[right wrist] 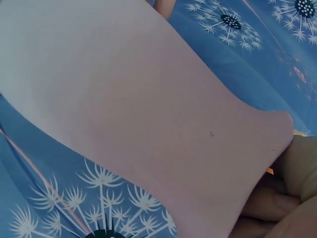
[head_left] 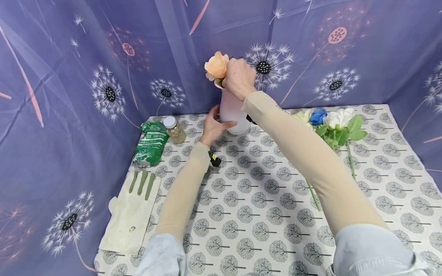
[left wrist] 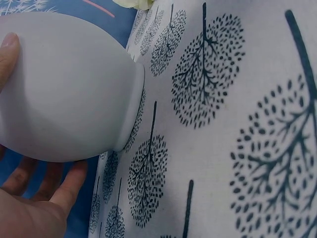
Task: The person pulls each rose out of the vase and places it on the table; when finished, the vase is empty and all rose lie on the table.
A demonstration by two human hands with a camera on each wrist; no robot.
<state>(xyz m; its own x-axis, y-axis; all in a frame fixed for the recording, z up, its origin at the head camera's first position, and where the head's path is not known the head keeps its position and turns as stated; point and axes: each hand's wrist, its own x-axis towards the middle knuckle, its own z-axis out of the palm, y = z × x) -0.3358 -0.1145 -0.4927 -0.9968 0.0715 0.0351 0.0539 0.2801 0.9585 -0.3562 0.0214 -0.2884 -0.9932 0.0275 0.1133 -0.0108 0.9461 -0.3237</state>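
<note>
A pale pink-white vase (head_left: pixel 232 109) stands upright on the table's back edge, its mouth flaring at the top. My left hand (head_left: pixel 215 124) holds its lower body, thumb across the front and the other fingers around the far side; in the left wrist view the vase's base (left wrist: pixel 131 106) meets the cloth. A peach rose (head_left: pixel 216 66) shows at the vase's mouth, its stem hidden inside. Right beside the bloom, my right hand (head_left: pixel 239 76) grips it low down with curled fingers, the fingertips hidden in the head view. In the right wrist view those fingers (right wrist: pixel 272 203) lie against the flared rim.
White, blue and cream flowers (head_left: pixel 340 118) with green stems lie at the right. Along the left side are a white-capped jar (head_left: pixel 175 130), a green packet (head_left: pixel 152 142) and a pair of pale gloves (head_left: pixel 129 214). A purple dandelion-print curtain (head_left: pixel 193 88) hangs close behind the vase.
</note>
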